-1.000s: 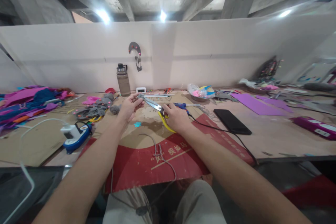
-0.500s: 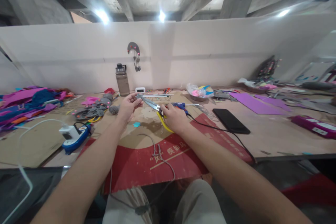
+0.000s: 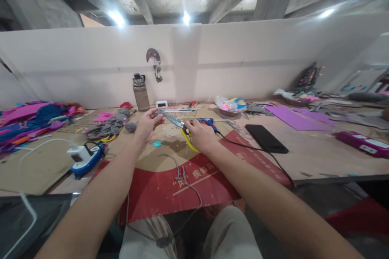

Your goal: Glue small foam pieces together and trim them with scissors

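My left hand (image 3: 148, 123) pinches a small grey felt piece (image 3: 161, 111) between thumb and fingers, above the cardboard. In my right hand (image 3: 200, 132) is a pair of scissors (image 3: 174, 120) with yellow handles, its blades pointing left and their tips at the grey piece. Whether the blades touch the felt is too small to tell. Behind my right hand lies a blue glue gun (image 3: 207, 122) with a black cord. A turquoise flower-shaped cutout (image 3: 157, 144) lies on the cardboard below my hands. Grey cord (image 3: 190, 186) trails over the red printed part of the sheet toward my lap.
A blue power strip (image 3: 88, 165) with a white plug and grey felt pieces (image 3: 106, 128) stand left, near a water bottle (image 3: 141, 95). On the right are a black phone (image 3: 266, 138), purple felt (image 3: 294, 118) and a bowl (image 3: 230, 112) of scraps.
Both hands keep almost the same pose, with the scissors at the grey felt piece. The whole view has shifted very slightly.
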`<action>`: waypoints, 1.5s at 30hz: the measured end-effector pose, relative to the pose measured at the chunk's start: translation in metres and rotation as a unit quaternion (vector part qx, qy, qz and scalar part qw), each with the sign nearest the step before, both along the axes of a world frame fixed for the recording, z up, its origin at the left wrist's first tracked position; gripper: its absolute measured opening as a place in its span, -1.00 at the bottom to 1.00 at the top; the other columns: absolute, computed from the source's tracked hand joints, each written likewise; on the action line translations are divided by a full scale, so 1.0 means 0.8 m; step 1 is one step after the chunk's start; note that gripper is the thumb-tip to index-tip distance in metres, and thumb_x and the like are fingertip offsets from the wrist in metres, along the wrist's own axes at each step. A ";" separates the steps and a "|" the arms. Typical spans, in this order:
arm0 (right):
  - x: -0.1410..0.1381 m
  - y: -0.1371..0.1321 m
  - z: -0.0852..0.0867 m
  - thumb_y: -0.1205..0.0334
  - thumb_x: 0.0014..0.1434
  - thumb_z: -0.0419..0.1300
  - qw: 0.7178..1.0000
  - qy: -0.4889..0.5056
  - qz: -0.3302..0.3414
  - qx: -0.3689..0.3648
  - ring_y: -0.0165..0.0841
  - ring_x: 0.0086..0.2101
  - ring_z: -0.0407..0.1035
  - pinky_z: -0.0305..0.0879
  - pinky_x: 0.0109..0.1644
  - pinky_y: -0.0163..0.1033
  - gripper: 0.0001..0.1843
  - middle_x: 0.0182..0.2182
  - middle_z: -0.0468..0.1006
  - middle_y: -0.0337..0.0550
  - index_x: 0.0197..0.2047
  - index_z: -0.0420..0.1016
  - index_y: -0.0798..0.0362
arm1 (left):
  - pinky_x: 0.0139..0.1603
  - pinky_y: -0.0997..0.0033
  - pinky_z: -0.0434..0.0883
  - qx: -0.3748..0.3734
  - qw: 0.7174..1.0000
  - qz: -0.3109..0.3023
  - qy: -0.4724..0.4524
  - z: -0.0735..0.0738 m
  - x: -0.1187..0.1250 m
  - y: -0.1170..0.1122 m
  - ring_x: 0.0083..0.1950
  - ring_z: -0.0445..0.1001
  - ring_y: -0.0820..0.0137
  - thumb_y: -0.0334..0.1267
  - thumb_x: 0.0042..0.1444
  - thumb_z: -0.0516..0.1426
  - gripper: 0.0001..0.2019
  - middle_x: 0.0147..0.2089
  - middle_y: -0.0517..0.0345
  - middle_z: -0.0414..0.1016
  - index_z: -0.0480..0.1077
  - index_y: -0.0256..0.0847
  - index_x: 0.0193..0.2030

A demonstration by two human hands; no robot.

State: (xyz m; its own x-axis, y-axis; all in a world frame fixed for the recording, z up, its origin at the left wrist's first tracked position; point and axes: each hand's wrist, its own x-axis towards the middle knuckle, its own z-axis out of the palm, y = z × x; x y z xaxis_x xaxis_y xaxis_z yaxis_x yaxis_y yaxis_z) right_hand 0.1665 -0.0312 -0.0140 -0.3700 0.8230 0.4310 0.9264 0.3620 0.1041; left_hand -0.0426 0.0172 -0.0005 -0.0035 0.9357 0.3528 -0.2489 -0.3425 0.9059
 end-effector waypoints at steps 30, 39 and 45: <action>0.002 0.024 -0.024 0.29 0.08 0.06 0.979 0.190 0.033 -0.059 -0.27 -0.17 0.37 0.21 -0.18 -0.28 -0.62 -0.13 0.47 -0.14 0.01 0.29 -0.07 | -0.41 0.58 0.33 0.014 0.999 -0.021 -0.024 0.004 0.000 -0.002 -0.38 0.44 0.55 -0.34 -0.20 0.30 -0.66 -0.22 0.12 0.46 0.30 -0.24 -0.27; 0.001 0.024 -0.025 0.37 0.06 0.04 0.978 0.198 0.028 -0.064 -0.27 -0.20 0.36 0.24 -0.23 -0.28 -0.55 -0.11 0.38 -0.08 0.05 0.20 -0.04 | -0.59 0.60 0.17 -0.001 1.000 -0.009 0.013 -0.002 -0.002 0.003 -0.61 0.20 0.63 -0.22 -0.22 0.31 -0.68 -0.55 0.35 0.25 0.23 -0.24 -0.43; 0.003 0.029 -0.026 0.47 0.04 -0.02 0.964 0.254 0.061 -0.052 -0.33 -0.22 0.35 0.26 -0.20 -0.31 -0.49 -0.05 0.31 0.01 0.09 0.16 0.04 | -0.53 0.60 0.23 -0.020 1.000 -0.005 0.014 -0.007 -0.004 0.008 -0.56 0.25 0.62 -0.22 -0.21 0.31 -0.71 -0.55 0.30 0.28 0.27 -0.26 -0.47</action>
State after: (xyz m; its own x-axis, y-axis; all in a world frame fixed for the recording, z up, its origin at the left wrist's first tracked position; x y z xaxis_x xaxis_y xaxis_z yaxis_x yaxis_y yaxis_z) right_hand 0.1689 -0.0078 -0.0352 -0.2294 0.8356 0.4992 0.7983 0.4549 -0.3947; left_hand -0.0460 0.0236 -0.0062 0.0156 0.9491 0.3145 -0.2260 -0.3030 0.9258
